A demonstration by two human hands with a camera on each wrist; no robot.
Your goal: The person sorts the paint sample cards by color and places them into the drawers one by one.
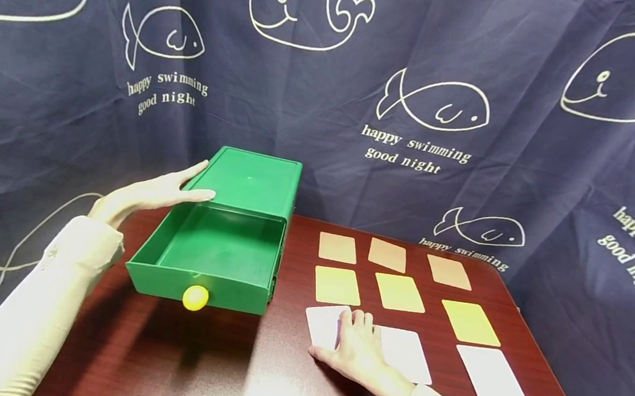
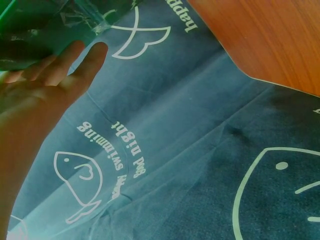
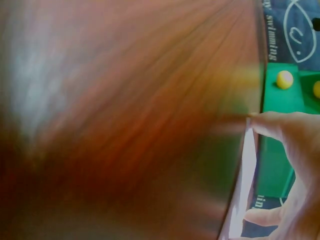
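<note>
A green drawer box (image 1: 249, 181) stands at the table's back left, its drawer (image 1: 218, 258) pulled out and bare inside, with a yellow knob (image 1: 195, 297) on the front. My left hand (image 1: 194, 182) rests with straight fingers against the box's upper left edge; the left wrist view shows the left hand (image 2: 55, 70) by the green box (image 2: 30, 30). My right hand (image 1: 347, 330) lies on the leftmost white card (image 1: 323, 324). In the blurred right wrist view the right hand (image 3: 260, 170) pinches that card (image 3: 246, 175) by its edge between finger and thumb.
On the dark wood table (image 1: 207, 367), cards lie in three rows: three tan (image 1: 388, 254) at the back, three yellow (image 1: 400, 292) in the middle, and white ones (image 1: 492, 375) in front. A navy whale-print curtain (image 1: 420, 105) hangs close behind and beside the table.
</note>
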